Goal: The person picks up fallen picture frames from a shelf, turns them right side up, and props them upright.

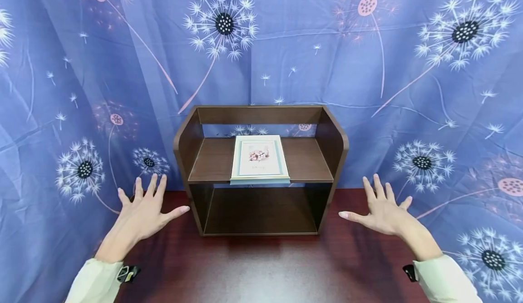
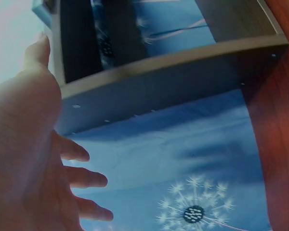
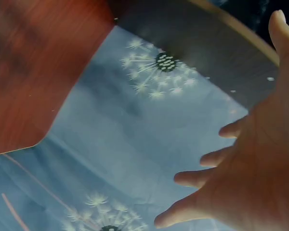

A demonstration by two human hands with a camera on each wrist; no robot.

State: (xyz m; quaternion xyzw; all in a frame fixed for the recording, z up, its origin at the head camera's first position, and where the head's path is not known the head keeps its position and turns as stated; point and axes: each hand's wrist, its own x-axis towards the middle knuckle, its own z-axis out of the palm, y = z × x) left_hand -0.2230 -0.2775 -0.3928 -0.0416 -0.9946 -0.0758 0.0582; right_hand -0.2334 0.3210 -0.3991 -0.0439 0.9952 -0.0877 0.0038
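Observation:
In the head view my left hand (image 1: 143,212) hovers left of a dark brown two-tier shelf (image 1: 261,210), fingers spread and straight. My right hand (image 1: 384,212) mirrors it on the shelf's right side, its fingers also spread. Neither hand holds anything. On the upper board lies a white-covered book or box (image 1: 261,158) with a pink flower picture and a pale blue border, its front edge at the board's front. The left wrist view shows the left hand (image 2: 24,149) beside the shelf's side panel (image 2: 159,82); the right wrist view shows the right hand (image 3: 260,173) near the opposite panel (image 3: 183,43).
The shelf stands on a glossy reddish-brown table (image 1: 261,266). A blue curtain (image 1: 286,67) printed with white dandelions hangs behind and along both sides. Dark straps with small devices sit at both wrists, by the pale sleeves (image 1: 98,280).

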